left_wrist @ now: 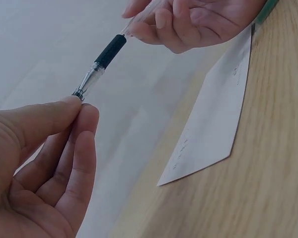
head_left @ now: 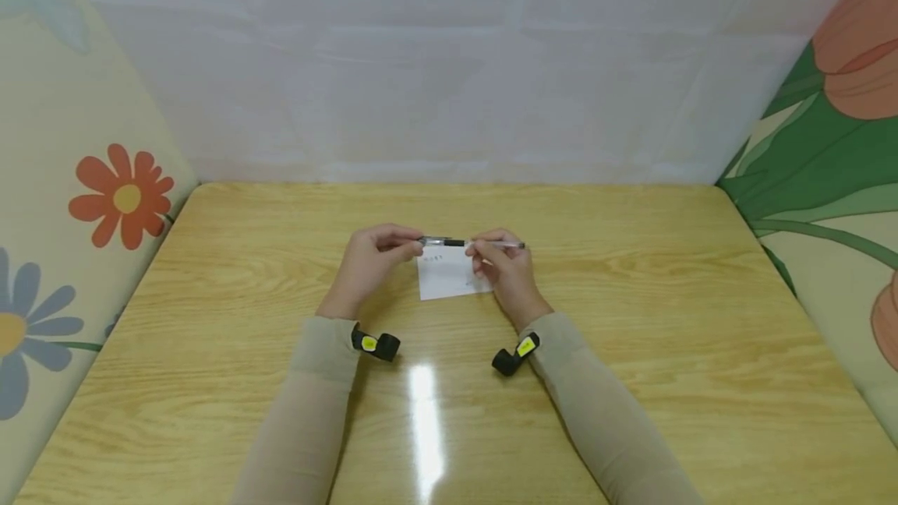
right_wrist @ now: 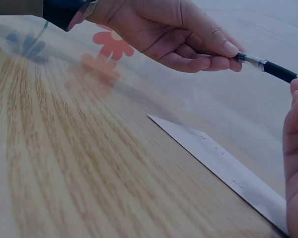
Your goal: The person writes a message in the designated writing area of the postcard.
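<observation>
A clear-barrelled pen [head_left: 454, 242] with a black grip is held level between both hands, above a white slip of paper [head_left: 442, 279]. My left hand [head_left: 379, 259] pinches the pen's clear capped end between thumb and fingertips. Around the barrel, just past the black grip [left_wrist: 111, 51], the fingers of my right hand [head_left: 507, 267] are curled. In the right wrist view the clear cap [right_wrist: 252, 60] shows beside the left fingertips. Small handwriting marks the paper, too small to read surely. Part of the paper is hidden by the right hand in the head view.
The wooden table [head_left: 666, 279] has a far edge against a white sheet [head_left: 421, 100]. Flower-printed panels [head_left: 126, 201] stand at the left and right sides. Each wrist wears a black strap with a small camera [head_left: 388, 347].
</observation>
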### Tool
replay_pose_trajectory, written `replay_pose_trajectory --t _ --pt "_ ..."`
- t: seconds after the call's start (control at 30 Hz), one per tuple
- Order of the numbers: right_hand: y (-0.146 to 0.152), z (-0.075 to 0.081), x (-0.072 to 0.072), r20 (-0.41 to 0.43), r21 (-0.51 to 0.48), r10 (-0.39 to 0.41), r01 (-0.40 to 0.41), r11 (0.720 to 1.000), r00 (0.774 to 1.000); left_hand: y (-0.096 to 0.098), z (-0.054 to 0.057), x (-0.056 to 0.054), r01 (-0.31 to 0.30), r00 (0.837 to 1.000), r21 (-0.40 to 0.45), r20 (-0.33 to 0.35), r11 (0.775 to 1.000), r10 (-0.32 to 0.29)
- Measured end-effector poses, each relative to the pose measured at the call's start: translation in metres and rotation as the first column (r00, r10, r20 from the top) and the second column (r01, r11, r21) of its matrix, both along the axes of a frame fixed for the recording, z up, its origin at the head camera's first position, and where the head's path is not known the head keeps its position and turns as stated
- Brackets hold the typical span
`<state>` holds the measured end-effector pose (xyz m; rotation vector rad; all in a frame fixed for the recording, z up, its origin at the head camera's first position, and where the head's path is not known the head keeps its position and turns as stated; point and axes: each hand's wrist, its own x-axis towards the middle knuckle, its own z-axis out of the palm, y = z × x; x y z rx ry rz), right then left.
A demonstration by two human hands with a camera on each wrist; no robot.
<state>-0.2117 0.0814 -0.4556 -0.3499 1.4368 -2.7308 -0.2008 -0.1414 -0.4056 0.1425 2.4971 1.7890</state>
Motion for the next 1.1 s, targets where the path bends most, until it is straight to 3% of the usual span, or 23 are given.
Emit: replay_pose_trajectory --t 0.27,0.53,0.9,1.1 --pt "0.004 0.0 -0.001 0.01 -0.08 0.111 -0.11 0.991 0.994 -0.007 0.003 0.001 -0.037 0.999 0.063 0.018 0.997 0.036" --pt "0.007 -0.002 0.0 -0.009 -0.054 0.293 -0.293 0.954 0.956 -0.008 0.005 0.002 -0.093 0.996 0.202 0.035 0.975 0.088" --pt "0.004 0.0 0.0 0.145 0.039 0.281 -0.29 0.956 0.949 -0.005 0.002 -0.002 -0.087 0.996 0.322 0.045 0.943 0.076" --pt "0.003 0.0 0.0 0.166 0.087 0.307 -0.324 0.942 0.937 0.003 0.002 -0.002 -0.063 0.998 0.366 0.04 0.928 0.052"
